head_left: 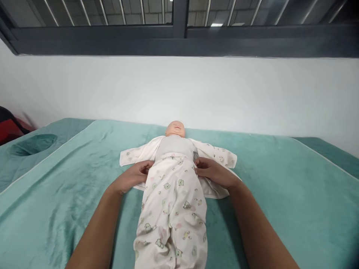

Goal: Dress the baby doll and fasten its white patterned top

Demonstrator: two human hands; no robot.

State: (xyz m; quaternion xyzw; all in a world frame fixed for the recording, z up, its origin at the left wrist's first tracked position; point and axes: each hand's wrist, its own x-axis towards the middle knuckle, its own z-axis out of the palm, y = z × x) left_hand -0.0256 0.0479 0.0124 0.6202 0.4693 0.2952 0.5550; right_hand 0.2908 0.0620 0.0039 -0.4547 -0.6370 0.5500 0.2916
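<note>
A baby doll (175,129) lies face up in the middle, its head toward the wall. Printed white baby pants (174,198) cover it from the waist down. The bare torso area (174,145) above the waistband looks pale grey. Under the doll, a printed white baby jacket (143,151) is spread wide, sleeves out to both sides. My left hand (137,175) is closed at the left side of the pants' waist, fingertips partly hidden. On the opposite side, my right hand (214,172) pinches the waist edge of the pants, its forearm coming in from the lower right.
A green sheet (275,186) covers the bed, with an oval hollow (33,145) at the far left. Behind stands a white wall (179,89) below a dark-framed window (112,41) with bars. A red and black item (11,129) sits at the left edge.
</note>
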